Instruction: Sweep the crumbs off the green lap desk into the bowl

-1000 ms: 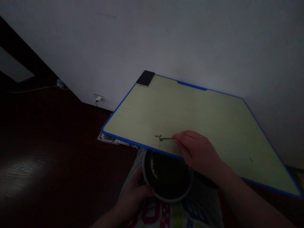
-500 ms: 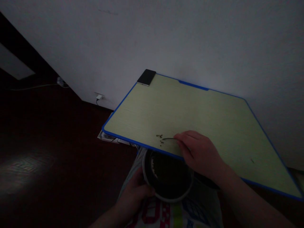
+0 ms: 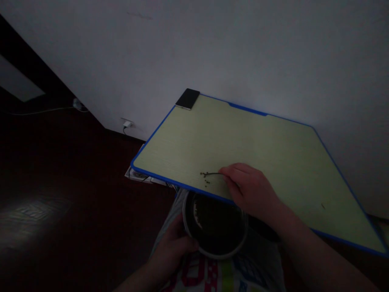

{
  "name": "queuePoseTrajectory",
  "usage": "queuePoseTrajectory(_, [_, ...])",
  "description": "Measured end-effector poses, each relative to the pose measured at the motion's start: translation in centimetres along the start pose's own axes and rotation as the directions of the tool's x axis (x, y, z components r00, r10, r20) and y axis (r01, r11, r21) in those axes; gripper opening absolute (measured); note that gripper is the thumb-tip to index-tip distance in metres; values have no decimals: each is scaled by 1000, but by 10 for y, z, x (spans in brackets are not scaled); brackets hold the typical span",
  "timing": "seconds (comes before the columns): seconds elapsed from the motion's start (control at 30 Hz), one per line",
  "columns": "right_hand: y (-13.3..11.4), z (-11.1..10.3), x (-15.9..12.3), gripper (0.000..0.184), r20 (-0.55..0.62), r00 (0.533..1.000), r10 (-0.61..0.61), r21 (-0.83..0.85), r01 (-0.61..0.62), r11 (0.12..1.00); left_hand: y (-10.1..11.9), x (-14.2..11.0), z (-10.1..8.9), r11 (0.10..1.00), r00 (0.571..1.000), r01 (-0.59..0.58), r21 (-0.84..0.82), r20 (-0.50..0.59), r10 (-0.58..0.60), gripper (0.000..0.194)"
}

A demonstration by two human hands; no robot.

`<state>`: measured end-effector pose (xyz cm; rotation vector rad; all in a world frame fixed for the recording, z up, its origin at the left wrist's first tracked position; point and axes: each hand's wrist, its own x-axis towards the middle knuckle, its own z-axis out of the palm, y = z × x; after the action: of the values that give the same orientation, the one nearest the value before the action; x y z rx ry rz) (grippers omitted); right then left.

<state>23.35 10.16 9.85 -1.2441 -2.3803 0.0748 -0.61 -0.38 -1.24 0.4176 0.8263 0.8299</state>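
My right hand (image 3: 251,188) is closed in a pinch on a thin, dark, curved tool (image 3: 212,173); the dim light hides its exact kind. The tool's tip is among several tiny brown seed-like bits (image 3: 207,182) near the front edge of the pale table (image 3: 243,142). Below that edge, my left hand (image 3: 176,245) grips the left side of a round bowl (image 3: 217,256) with a light rim. The bowl rests over the lap, partly under the tabletop, and its dark contents are hard to make out.
A black phone (image 3: 187,99) lies on the table's back left corner. The table has a blue edge and stands by a white wall (image 3: 258,48). A small dark sliver (image 3: 323,206) lies at the right. Left of the table, a plug (image 3: 127,125) sits in a wall socket.
My right hand has moved slightly up and left, bringing the tool's tip to the upper group of bits. My left hand and the bowl have stayed in place.
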Motion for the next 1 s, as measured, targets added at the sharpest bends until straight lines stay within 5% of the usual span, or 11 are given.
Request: queuePoseTrajectory(1.0, [-13,-2,-6,29,-39,999,-25,15,25,1000,2,2,1,999,999,14,-37,-42,-16,66])
